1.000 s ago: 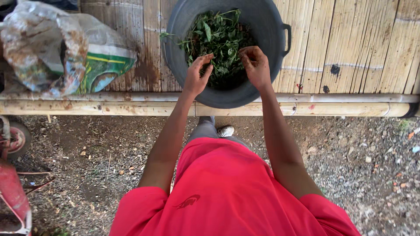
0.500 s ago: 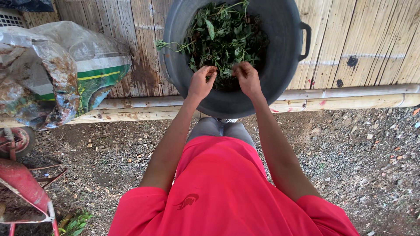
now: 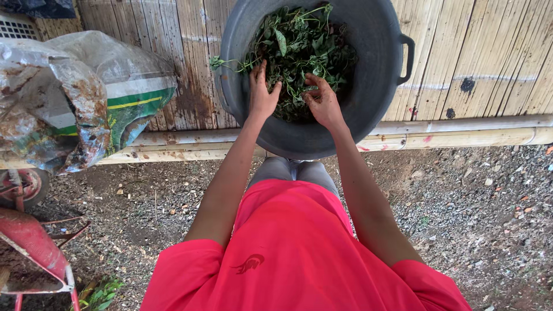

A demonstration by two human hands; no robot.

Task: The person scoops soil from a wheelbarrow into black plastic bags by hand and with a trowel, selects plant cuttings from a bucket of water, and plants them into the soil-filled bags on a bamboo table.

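Sorting leafy greens (image 3: 299, 46) in grey basin (image 3: 374, 86), both hands.

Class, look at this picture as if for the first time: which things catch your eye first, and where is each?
First comes the bright pink shirt filling the bottom centre. Next, the big grey tub at top centre on the bamboo platform, heaped with green leaves, where the left hand and right hand rest in the pile. At left lies a dirty plastic sack, with a red wheelbarrow below it.
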